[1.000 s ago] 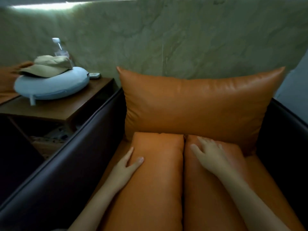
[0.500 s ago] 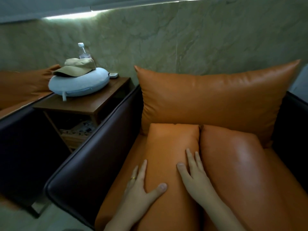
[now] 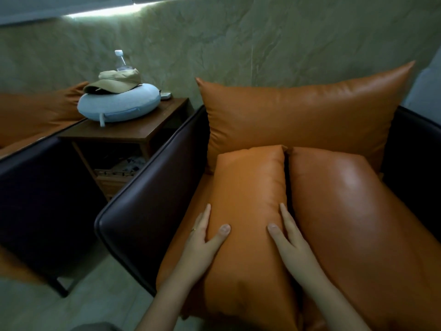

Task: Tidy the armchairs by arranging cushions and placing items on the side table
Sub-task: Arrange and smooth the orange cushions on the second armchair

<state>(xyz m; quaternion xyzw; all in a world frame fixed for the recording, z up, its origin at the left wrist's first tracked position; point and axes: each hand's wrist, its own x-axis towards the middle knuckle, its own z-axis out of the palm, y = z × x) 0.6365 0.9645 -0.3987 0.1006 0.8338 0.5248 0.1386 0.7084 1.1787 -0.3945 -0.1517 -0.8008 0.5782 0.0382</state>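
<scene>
Left cushion [image 3: 250, 187]: probably soft, light, slick leather; best squeezed at its flanks.
Left hand [image 3: 202, 237]: fingers straight, pressing left flank.
Right hand [image 3: 288, 237]: fingers straight, pressing right flank.

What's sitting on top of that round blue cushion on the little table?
A tan cap lies on the blue cushion. A clear bottle rises behind them, its lower part hidden. Whatever the cap covers cannot be seen.
</scene>
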